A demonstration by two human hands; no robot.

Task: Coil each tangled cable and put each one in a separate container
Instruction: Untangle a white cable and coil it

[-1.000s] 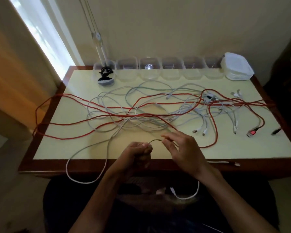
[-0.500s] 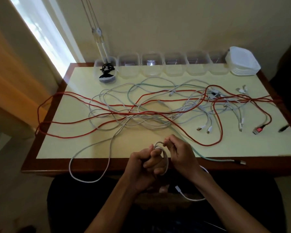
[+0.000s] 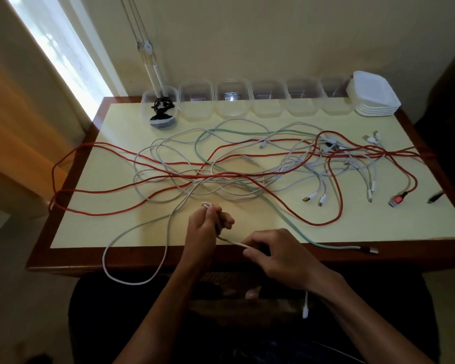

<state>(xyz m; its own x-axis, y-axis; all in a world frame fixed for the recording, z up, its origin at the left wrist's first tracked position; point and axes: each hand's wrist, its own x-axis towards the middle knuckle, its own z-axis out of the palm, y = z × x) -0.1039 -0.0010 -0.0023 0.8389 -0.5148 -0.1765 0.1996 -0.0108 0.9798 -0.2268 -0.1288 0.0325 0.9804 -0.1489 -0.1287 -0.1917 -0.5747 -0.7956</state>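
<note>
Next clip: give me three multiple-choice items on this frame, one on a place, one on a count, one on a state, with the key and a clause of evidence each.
1. Where is the coiled black cable?
A. in the leftmost clear container
B. on the stack of lids
C. on the floor

2. How many clear containers stand along the table's back edge?
A. three
B. six
C. nine

3. What is the left hand doing?
A. resting flat on the table
B. gripping a small coil of white cable
C. lifting a lid

Key: 1 A, it sits in the leftmost container. 2 B, six stand in a row beside the lids. 3 B, its fingers curl round loops of the white cable while the right hand pinches the strand.
</note>
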